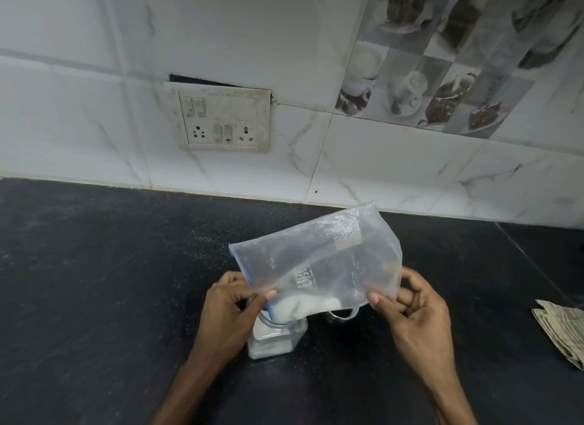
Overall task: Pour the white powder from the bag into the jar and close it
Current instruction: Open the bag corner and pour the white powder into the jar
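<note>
Both our hands grip the clear plastic bag above the black countertop. Our left hand pinches the bag's lower left edge between thumb and fingers, and our right hand pinches its lower right edge the same way, so the bag hangs between the two hands and slightly beyond them. From the head view, the bag is upended: its long axis tilts from the upper right, where the empty sealed end points toward the tiled wall, down to the lower left, where the mouth points into the jar. White powder is gathered in that low end, at the jar's open rim. The jar stands upright on the countertop, just beside our left hand, with powder already inside. Folded paper lies well apart at the right edge.
</note>
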Demonstrator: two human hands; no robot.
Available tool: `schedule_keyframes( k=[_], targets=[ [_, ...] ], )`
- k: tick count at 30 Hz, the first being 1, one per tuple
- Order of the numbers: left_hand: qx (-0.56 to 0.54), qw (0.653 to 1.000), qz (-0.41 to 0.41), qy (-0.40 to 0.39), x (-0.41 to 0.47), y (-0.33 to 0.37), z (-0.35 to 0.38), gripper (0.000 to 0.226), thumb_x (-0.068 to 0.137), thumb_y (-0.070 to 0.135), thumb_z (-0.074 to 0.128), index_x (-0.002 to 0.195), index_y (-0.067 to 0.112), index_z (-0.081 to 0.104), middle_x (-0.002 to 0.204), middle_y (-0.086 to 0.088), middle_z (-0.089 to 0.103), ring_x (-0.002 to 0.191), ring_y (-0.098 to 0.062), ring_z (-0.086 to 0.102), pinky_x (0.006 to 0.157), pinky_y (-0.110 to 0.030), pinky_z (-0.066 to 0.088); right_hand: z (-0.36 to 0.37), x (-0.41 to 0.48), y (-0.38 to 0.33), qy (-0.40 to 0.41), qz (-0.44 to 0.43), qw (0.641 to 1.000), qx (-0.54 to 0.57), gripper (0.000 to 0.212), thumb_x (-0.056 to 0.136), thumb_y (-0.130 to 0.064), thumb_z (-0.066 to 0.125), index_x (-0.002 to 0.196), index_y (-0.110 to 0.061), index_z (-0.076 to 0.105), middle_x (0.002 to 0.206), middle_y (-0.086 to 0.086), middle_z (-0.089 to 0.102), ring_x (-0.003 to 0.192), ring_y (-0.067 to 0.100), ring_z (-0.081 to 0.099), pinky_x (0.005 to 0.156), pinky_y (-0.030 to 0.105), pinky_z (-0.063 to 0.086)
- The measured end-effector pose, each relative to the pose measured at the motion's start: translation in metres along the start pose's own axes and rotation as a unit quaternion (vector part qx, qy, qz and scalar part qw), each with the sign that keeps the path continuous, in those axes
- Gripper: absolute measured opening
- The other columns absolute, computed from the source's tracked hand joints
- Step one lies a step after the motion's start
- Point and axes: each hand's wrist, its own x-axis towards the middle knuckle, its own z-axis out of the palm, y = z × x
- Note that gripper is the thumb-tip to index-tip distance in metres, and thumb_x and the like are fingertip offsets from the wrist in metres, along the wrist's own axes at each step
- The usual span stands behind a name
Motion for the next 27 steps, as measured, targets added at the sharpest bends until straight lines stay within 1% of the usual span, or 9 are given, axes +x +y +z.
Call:
schedule_keyframes(
  k=[4,8,11,13,16,20,23,25,27],
  targets=[
    [-0.005,1.000,-0.009,0.001,-0.001,-0.001,0.000,0.007,0.075,0.046,0.079,0.081,0.048,0.076,0.093,0.030,0.069,0.093,-0.012,0.067,0.077,-0.043,0.059,0.001,0.000,0.003,0.071,-0.007,0.997,-0.022,0.035,0.075,-0.008,0.081,0.108,-0.012,0.068,0.072,0.005,0.077,0.069,0.020,0.076,0.065,0.026,0.061],
    [0.012,1.000,-0.004,-0.001,0.000,0.002,0.001,0.041,0.076,0.021,0.082,0.077,0.060,0.071,0.092,0.038,0.067,0.094,-0.005,0.065,0.078,-0.035,0.058,0.001,0.001,0.000,-0.003,-0.007,1.000,0.010,0.032,0.085,0.001,0.070,0.114,-0.011,0.063,0.087,0.007,0.079,0.083,0.021,0.077,0.071,0.025,0.061],
    [-0.003,1.000,-0.015,0.001,0.000,-0.003,0.000,0.027,0.076,0.029,0.083,0.079,0.055,0.074,0.094,0.037,0.067,0.095,-0.009,0.067,0.080,-0.041,0.059,-0.001,0.000,0.000,0.047,-0.015,0.999,-0.022,0.042,0.076,-0.002,0.079,0.112,-0.016,0.063,0.078,0.004,0.078,0.073,0.018,0.077,0.067,0.026,0.062],
    [-0.002,1.000,-0.010,0.001,0.000,-0.003,0.001,0.030,0.076,0.027,0.081,0.079,0.056,0.073,0.093,0.038,0.067,0.094,-0.009,0.067,0.079,-0.041,0.060,-0.001,-0.001,-0.002,0.066,-0.037,0.995,-0.062,0.027,0.079,-0.010,0.078,0.104,-0.017,0.067,0.070,0.001,0.077,0.066,0.017,0.076,0.061,0.028,0.062],
    [0.010,1.000,-0.007,-0.005,0.000,0.000,0.002,0.026,0.077,0.017,0.081,0.078,0.043,0.077,0.086,0.032,0.070,0.093,-0.006,0.064,0.076,-0.041,0.058,-0.002,-0.001,-0.005,0.006,-0.061,0.993,-0.104,0.017,0.084,-0.014,0.074,0.100,-0.020,0.072,0.081,-0.006,0.078,0.075,0.010,0.075,0.066,0.028,0.061],
    [-0.002,1.000,-0.018,0.007,0.000,-0.006,0.000,0.007,0.075,0.035,0.081,0.080,0.036,0.076,0.090,0.030,0.069,0.090,-0.007,0.067,0.073,-0.043,0.059,-0.010,0.001,-0.010,0.022,-0.090,0.990,-0.108,0.022,0.076,-0.012,0.081,0.095,-0.021,0.074,0.089,-0.009,0.078,0.081,0.006,0.074,0.070,0.023,0.060],
    [-0.008,1.000,-0.019,0.010,0.000,-0.006,0.000,0.015,0.074,0.043,0.080,0.074,0.028,0.079,0.091,0.026,0.070,0.092,-0.009,0.067,0.076,-0.044,0.059,-0.008,-0.001,-0.009,0.023,-0.096,0.991,-0.087,0.028,0.074,-0.014,0.080,0.101,-0.018,0.072,0.090,-0.004,0.078,0.081,0.011,0.075,0.066,0.025,0.060],
    [-0.012,1.000,-0.024,0.006,-0.001,-0.005,0.000,0.005,0.075,0.035,0.083,0.075,0.037,0.079,0.092,0.029,0.070,0.094,-0.010,0.067,0.077,-0.043,0.059,-0.007,-0.001,-0.008,0.034,-0.101,0.992,-0.069,0.034,0.076,-0.005,0.079,0.105,-0.021,0.070,0.099,-0.007,0.077,0.088,0.008,0.074,0.071,0.020,0.059],
    [-0.004,1.000,-0.024,0.010,0.000,-0.004,0.001,0.030,0.077,0.018,0.083,0.077,0.048,0.076,0.095,0.032,0.068,0.093,-0.010,0.068,0.078,-0.041,0.059,-0.005,-0.002,-0.008,0.062,-0.118,0.988,-0.078,0.041,0.075,0.001,0.079,0.102,-0.028,0.069,0.104,-0.014,0.074,0.089,0.004,0.072,0.076,0.018,0.057]
  ],
)
